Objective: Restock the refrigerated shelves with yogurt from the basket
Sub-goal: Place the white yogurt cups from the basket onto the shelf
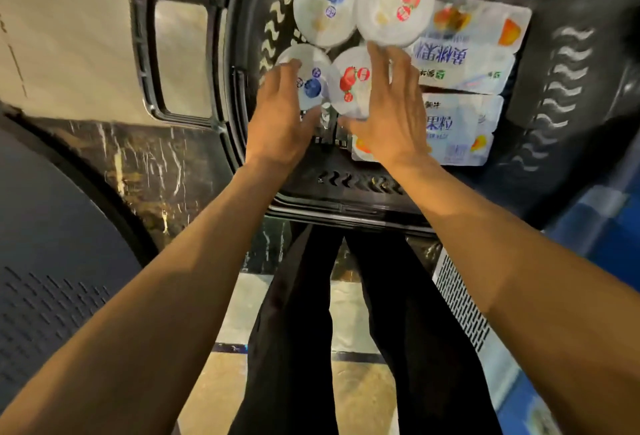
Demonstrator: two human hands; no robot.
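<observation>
I look down into a black plastic basket (346, 209) on the floor. Inside stand two blueberry yogurt cups, near (313, 82) and far (325, 4), and two strawberry cups, near (349, 84) and far (396, 1). Right of them lie two flat white yogurt multipacks, far (474, 50) and near (460, 129). My left hand (280, 122) lies over the near blueberry cup, fingers on its left rim and thumb at its near side. My right hand (394, 112) is spread over the near strawberry cup, fingertips reaching the far strawberry cup. Neither cup is lifted.
The basket's black handle (145, 53) sticks out to the left over beige floor. A dark curved cabinet base (52, 226) is at lower left. A white vent grille (460, 303) and a blue surface (606, 226) are on the right. My legs in black trousers (301, 330) stand below the basket.
</observation>
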